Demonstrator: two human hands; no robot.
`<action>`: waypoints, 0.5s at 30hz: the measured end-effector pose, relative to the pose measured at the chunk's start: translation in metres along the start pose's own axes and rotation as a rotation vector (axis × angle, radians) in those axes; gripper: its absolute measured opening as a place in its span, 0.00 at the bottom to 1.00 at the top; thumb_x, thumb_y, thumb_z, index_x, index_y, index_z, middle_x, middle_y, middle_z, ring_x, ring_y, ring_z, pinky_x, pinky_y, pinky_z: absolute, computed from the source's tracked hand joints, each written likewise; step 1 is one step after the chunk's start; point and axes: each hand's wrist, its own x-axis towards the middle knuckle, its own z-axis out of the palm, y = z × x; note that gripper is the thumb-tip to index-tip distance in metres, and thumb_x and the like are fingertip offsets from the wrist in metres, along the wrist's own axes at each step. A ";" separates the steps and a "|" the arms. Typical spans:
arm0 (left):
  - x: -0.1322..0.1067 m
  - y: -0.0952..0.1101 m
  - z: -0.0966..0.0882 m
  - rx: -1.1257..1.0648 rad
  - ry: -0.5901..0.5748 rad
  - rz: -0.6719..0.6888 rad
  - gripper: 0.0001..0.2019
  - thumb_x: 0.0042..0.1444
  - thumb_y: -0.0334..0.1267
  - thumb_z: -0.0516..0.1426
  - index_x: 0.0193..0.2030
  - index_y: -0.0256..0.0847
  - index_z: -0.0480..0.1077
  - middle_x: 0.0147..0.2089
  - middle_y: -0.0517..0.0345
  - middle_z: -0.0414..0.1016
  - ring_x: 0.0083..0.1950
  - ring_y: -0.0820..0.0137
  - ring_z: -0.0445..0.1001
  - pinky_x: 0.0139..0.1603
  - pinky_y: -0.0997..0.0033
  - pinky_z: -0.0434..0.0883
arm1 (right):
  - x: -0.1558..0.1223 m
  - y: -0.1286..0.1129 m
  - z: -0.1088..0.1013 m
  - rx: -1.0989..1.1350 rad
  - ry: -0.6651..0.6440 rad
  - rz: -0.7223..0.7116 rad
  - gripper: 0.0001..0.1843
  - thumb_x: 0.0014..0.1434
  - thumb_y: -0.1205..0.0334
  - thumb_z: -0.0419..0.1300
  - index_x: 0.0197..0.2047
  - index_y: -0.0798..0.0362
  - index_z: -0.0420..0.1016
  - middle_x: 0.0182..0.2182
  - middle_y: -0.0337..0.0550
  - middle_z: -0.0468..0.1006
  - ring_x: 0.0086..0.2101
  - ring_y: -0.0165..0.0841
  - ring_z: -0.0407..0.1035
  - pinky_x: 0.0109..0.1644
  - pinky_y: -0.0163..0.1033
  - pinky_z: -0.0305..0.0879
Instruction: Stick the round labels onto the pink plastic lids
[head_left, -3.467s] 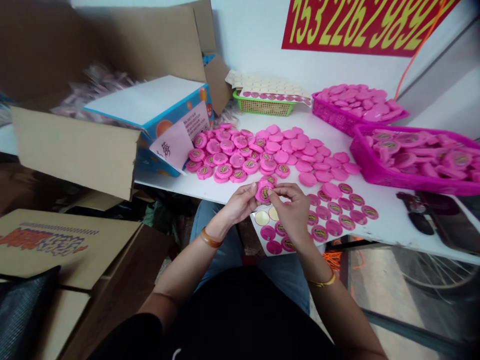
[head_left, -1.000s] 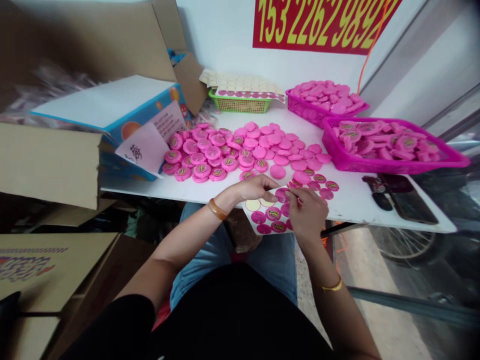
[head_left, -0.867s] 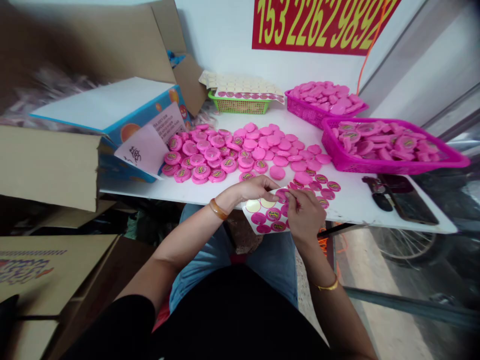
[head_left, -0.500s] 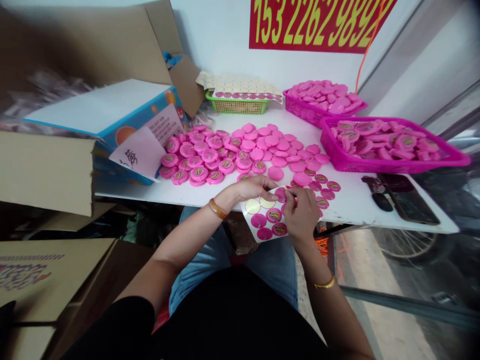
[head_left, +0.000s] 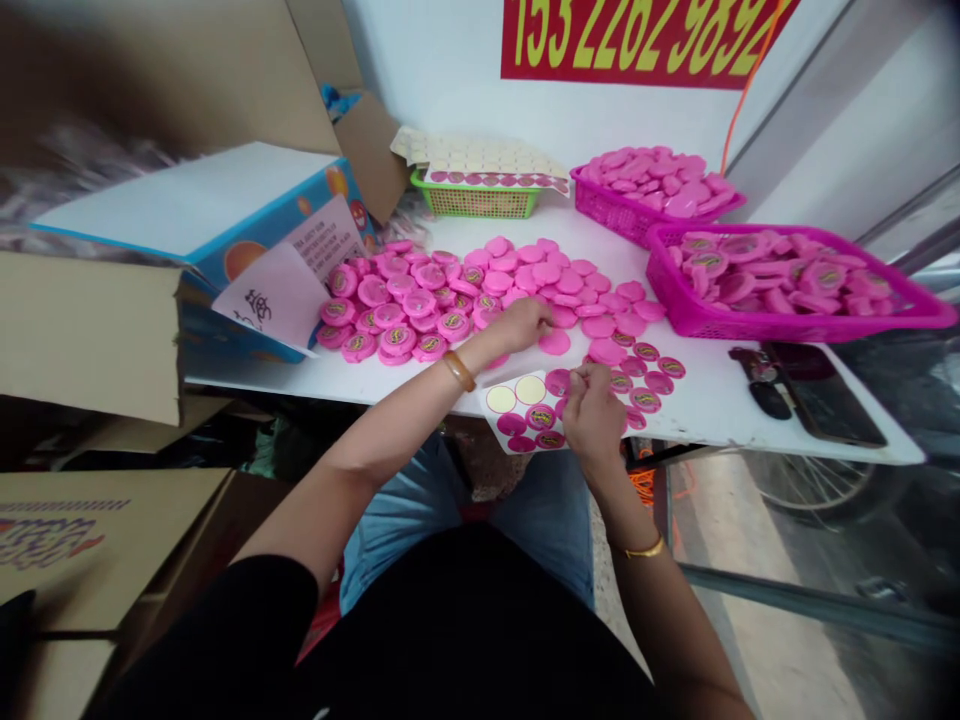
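My left hand (head_left: 523, 328) is out over the table at the front of a spread of plain round pink plastic cases (head_left: 598, 327). Its fingers are bent and pinched together at the edge of one pink case (head_left: 562, 317). At the table's front edge my right hand (head_left: 595, 408) is closed, thumb and finger pinching the right side of a white sticker sheet (head_left: 498, 425). The sheet carries round magenta stickers and two bare yellowish circles. Whether a loose sticker is between those fingertips is hidden. Several loose round stickers (head_left: 646, 400) lie right of this hand.
Labelled pink cases (head_left: 396, 338) are heaped at left beside a blue box (head_left: 281, 230). Two magenta baskets (head_left: 679, 318) of pink pieces stand at right. A green basket (head_left: 480, 203) with sticker sheets is at the back. A phone (head_left: 825, 395) lies near the right edge.
My left hand has let go of the sticker sheet and moved up and forward to the pink cases. My right hand has stayed at the sheet, which has shifted slightly up.
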 end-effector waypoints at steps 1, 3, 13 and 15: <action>0.003 0.003 0.004 0.074 -0.022 0.026 0.11 0.55 0.33 0.55 0.42 0.35 0.76 0.40 0.48 0.77 0.40 0.64 0.74 0.42 0.67 0.67 | 0.000 0.000 0.000 0.001 -0.001 -0.001 0.14 0.64 0.56 0.43 0.45 0.51 0.65 0.27 0.47 0.77 0.25 0.42 0.70 0.28 0.41 0.53; 0.004 0.009 0.011 0.224 -0.054 0.048 0.13 0.56 0.39 0.56 0.45 0.36 0.75 0.44 0.44 0.75 0.44 0.59 0.74 0.41 0.65 0.68 | 0.001 0.000 -0.002 -0.003 -0.012 0.005 0.14 0.64 0.56 0.43 0.45 0.51 0.65 0.29 0.48 0.77 0.26 0.42 0.70 0.29 0.41 0.53; 0.001 0.021 0.014 0.362 -0.088 0.022 0.22 0.50 0.39 0.60 0.53 0.38 0.71 0.48 0.43 0.75 0.48 0.55 0.74 0.44 0.63 0.68 | 0.011 0.006 -0.005 0.432 -0.103 0.144 0.13 0.64 0.50 0.46 0.44 0.48 0.61 0.25 0.44 0.79 0.30 0.42 0.76 0.40 0.46 0.67; 0.001 0.015 0.010 0.231 -0.036 0.017 0.21 0.50 0.39 0.60 0.52 0.39 0.72 0.47 0.47 0.76 0.48 0.58 0.74 0.45 0.64 0.68 | 0.013 0.009 -0.004 0.515 -0.097 0.186 0.13 0.62 0.49 0.48 0.43 0.48 0.63 0.25 0.43 0.80 0.30 0.41 0.76 0.39 0.46 0.68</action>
